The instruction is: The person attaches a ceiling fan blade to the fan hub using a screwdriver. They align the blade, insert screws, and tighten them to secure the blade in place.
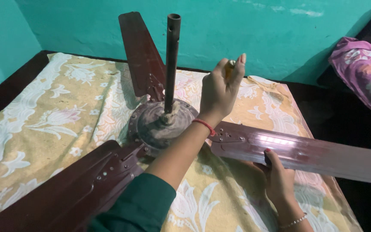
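A brown ceiling fan lies on a yellow floral cloth (56, 111), its dusty round motor housing (159, 124) facing up and its dark downrod (171, 60) standing upright. My left hand (220, 92), green-sleeved with a red thread at the wrist, is raised just right of the rod and grips a tool with a yellowish handle (229, 66); the tool's tip is hidden. My right hand (279, 178), wearing a bead bracelet, holds the right-hand blade (323, 154) from underneath, thumb on its near edge. A second blade (140, 51) points toward the wall and a third (78, 189) toward me.
The cloth covers a dark-edged bed set against teal walls (254, 34) at the back and left. A purple floral blanket (366, 73) lies at the upper right, beyond the bed's edge.
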